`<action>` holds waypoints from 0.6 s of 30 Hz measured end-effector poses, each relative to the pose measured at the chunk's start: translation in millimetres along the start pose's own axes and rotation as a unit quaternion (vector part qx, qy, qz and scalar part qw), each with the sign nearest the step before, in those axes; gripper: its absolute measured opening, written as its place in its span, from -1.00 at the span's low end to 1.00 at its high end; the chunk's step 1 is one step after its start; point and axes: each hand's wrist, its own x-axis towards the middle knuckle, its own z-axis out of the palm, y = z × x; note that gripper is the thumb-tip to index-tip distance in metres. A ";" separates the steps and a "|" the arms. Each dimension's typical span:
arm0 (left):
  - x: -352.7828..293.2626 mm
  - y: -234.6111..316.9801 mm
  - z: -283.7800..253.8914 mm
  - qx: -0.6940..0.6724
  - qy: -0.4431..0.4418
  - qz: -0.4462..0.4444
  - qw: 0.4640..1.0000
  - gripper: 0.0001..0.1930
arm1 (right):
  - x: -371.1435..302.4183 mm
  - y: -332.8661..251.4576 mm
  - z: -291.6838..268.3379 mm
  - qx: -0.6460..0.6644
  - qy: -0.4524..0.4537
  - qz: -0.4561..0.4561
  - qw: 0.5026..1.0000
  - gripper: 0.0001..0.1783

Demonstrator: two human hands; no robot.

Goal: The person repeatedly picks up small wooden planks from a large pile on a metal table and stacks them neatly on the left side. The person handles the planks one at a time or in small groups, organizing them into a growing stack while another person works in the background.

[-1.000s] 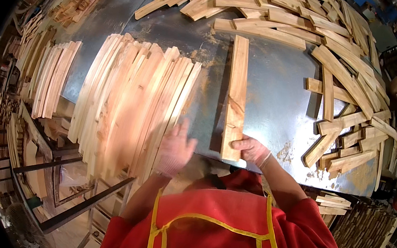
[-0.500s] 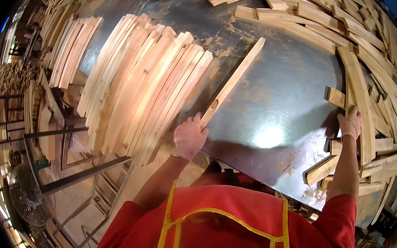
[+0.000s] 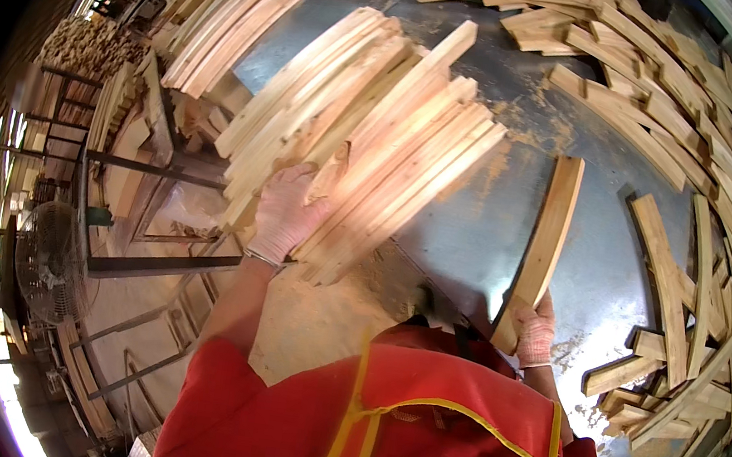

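Observation:
Gloved in pale pink, my left hand point(image 3: 288, 213) is closed around the near end of a narrow wooden strip point(image 3: 447, 48). That strip lies over a row of pale wooden strips point(image 3: 465, 163) set side by side, its far end sticking out past theirs. My right hand point(image 3: 537, 334), in a similar glove, grips the near end of a wooden board point(image 3: 545, 237), thumb side against its edge. The board slants away from me above the metal tabletop point(image 3: 484, 234). My fingers under the board are partly hidden.
A loose pile of wooden boards point(image 3: 675, 93) curves along the table's far and right sides. Another group of strips point(image 3: 234, 39) stands at the far left. Left of me are a dark metal frame point(image 3: 165, 266) and a fan point(image 3: 55, 263). Sawdust dots the tabletop.
My left hand has carried the strip leftward from the bare tabletop onto the row. My right hand has drawn a board from the right-hand pile toward the middle. The view has shifted.

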 end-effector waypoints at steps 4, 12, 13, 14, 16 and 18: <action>-5.5 -34.2 -27.6 -0.177 -0.110 -0.096 0.973 -0.55 | 20.9 39.9 60.6 -0.231 -0.037 -0.021 0.972 -0.22; -16.3 66.2 4.6 -0.713 -0.248 -0.121 0.645 -0.63 | 16.5 -20.0 179.1 -0.386 -0.486 0.024 0.783 -0.05; -17.5 90.1 1.5 -0.756 -0.284 -0.120 0.577 -0.59 | 25.1 6.5 168.8 -0.231 -0.517 0.050 0.823 0.01; -25.8 85.6 26.2 -0.760 -0.313 -0.119 0.557 -0.56 | 9.2 -6.8 164.3 -0.128 -0.496 0.142 0.847 0.04; -28.9 78.7 95.3 -0.749 -0.382 -0.142 0.522 -0.50 | -2.8 2.2 153.9 -0.003 -0.484 0.131 0.865 -0.08; -20.8 143.0 68.4 -0.720 -0.338 -0.048 0.604 -0.49 | -7.9 4.5 136.6 0.013 -0.401 0.124 0.907 -0.30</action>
